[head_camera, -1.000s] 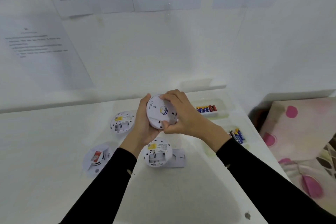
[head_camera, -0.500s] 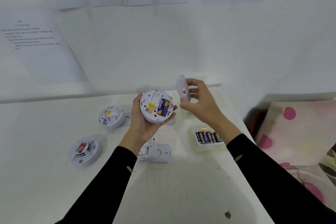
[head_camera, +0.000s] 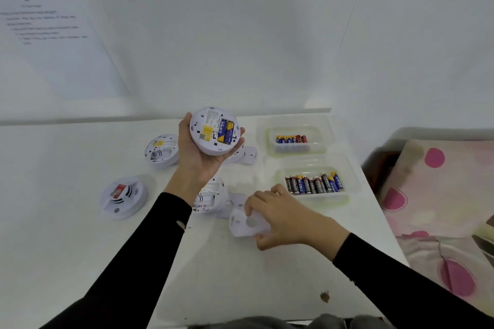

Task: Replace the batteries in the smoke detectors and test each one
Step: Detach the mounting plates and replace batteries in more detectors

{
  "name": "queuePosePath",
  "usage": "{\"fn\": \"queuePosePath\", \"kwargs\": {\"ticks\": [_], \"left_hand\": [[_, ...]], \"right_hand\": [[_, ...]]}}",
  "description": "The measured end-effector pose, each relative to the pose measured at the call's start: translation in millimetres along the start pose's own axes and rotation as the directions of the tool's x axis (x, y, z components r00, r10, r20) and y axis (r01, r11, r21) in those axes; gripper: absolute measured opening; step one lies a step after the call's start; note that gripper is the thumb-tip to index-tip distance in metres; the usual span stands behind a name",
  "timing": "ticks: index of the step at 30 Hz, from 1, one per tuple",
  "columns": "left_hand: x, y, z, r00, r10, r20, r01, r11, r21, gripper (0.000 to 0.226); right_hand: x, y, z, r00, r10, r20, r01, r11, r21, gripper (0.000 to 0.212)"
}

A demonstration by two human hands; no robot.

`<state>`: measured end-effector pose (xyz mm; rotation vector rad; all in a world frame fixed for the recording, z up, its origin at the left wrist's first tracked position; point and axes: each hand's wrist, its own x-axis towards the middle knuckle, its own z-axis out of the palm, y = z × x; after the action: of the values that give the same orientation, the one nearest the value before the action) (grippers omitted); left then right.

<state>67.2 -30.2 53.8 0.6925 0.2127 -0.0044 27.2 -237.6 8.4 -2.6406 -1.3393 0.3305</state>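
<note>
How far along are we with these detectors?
Done: two detectors on the table lie back-up, bays apparently empty. In hand: left hand holds a third detector, bay open, batteries inside; right hand grips a cover plate on the table. Left: swapping cells from the trays, closing, testing; a fourth detector lies face-up.

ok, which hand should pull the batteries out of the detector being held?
Right. The left hand grips the detector, batteries facing up, so it's busy. The right hand only holds the loose cover down by the table and could probably drop it first.
</note>
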Motion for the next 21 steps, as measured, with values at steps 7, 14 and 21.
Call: {"fn": "queuePosePath", "kwargs": {"ticks": [7,14,21], "left_hand": [[-5.1,-10.4,0.2,1.0,-0.031,-0.003,0.031,0.999,0.016,0.074],[-8.3,-19.6,9.8,0.997,-0.06,0.055,0.058,0.998,0.034,0.074],[-10.9,-21.4,32.9,0.993,-0.025,0.118,0.018,0.998,0.054,0.057]], "right_hand": [[-14.8,4.9,24.7,0.997,-0.075,0.0,0.075,0.995,-0.07,0.044],[3.2,16.4,-37.1,0.854,0.151,-0.499,0.083,0.906,0.415,0.008],[28.5,29.6,-88.2,0.686,0.318,-0.655,0.089,0.856,0.509,0.01]]}}
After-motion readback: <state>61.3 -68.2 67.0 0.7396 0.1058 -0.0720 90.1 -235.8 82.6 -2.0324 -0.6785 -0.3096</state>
